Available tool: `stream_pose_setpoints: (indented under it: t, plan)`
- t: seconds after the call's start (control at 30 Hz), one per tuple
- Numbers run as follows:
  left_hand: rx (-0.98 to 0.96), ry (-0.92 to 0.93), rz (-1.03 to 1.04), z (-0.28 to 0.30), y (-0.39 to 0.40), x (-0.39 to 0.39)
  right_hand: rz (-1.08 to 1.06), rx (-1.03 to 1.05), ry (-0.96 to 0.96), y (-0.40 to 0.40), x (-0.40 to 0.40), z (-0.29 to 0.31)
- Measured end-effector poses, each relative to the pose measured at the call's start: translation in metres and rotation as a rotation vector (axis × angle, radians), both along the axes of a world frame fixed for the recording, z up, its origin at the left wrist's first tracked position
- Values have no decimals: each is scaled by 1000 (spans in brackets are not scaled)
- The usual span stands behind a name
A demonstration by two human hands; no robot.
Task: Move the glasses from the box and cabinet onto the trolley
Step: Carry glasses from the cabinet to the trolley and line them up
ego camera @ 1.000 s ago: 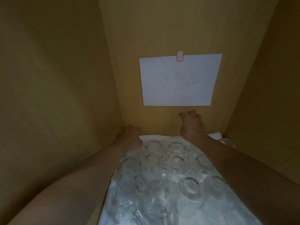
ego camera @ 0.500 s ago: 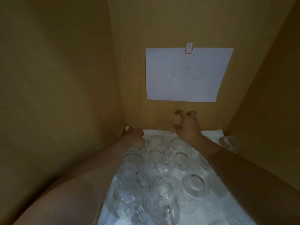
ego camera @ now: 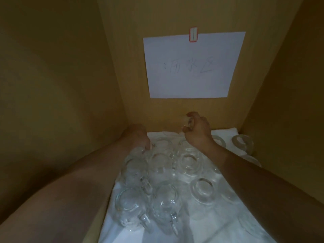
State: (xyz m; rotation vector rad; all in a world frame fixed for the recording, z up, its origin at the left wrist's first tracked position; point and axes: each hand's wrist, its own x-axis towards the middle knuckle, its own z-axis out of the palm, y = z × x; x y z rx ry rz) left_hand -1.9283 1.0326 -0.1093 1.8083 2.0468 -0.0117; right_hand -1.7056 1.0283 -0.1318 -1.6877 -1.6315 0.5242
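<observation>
Right hand [ego camera: 196, 131] now raised off white cloth [ego camera: 222, 133], fingers curled, pinching small glass [ego camera: 190, 122] just below paper sign [ego camera: 192, 65]; a second ago fingers spread. Left hand [ego camera: 138, 137] lower-left of sign, fingers curled onto mug [ego camera: 140, 151], grip unclear. Pick-up begun; trolley unseen.

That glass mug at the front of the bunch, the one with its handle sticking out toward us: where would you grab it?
Take the front glass mug by its handle, coming from the near side. The handle juts toward the camera, clear of the other mugs that crowd its far side and flanks on the white cloth. Its smooth round body looks harder to get fingers around there.
</observation>
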Motion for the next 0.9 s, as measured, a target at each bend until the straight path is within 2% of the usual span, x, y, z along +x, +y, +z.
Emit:
stream_pose_setpoints:
  t: [0.2,0.3,0.37,0.47,0.57,0.63,0.7,0.8,0.9]
  plan:
    - [268,-8,50,61,-13,0,-43,10,127,-7,-1,24]
    - [428,-101,136,84,-17,1,-143,43,353,-11,-2,40]
    - [463,-309,268,93,-20,2,-221,60,620,-17,-4,48]
    - [448,-770,477,95,-30,8,-268,70,944,-28,-2,58]
    - [330,-1114,593,94,-42,13,-240,90,1197,-39,4,74]
    - [199,-1332,623,97,-51,17,-218,83,1310,-48,10,89]
    - [110,-1552,628,100,-60,21,-167,36,1342,-61,16,102]
    - [-4,-1860,534,105,-73,32,-38,-13,1478,-81,22,116]
    - [-76,-2071,470,112,-83,41,57,-45,1633,-98,24,126]
